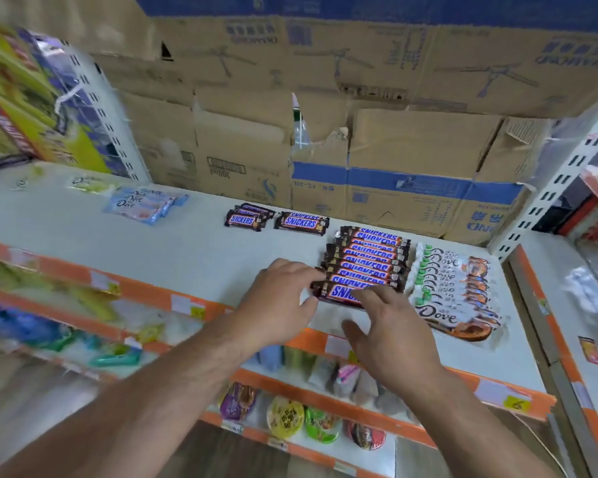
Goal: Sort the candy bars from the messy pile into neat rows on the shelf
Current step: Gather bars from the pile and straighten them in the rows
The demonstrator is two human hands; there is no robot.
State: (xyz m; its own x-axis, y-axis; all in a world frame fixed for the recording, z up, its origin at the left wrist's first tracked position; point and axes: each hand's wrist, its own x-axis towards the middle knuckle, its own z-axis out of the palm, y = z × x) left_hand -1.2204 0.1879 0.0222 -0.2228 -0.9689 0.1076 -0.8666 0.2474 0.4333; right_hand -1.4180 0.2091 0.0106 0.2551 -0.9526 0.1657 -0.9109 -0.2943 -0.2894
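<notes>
located front snickers bar (339, 292) at centre frame, closing snickers row (368, 258) on shelf (187, 257). noted left hand (283, 298) pinching its left end, right hand (390, 326) flat-fingered on top. judged light, stiff, slick-wrapped; best gripped at both ends.

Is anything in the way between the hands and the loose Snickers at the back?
Nothing visible: only bare shelf lies between the left hand, on the front Snickers bar, and the loose Snickers.
</notes>
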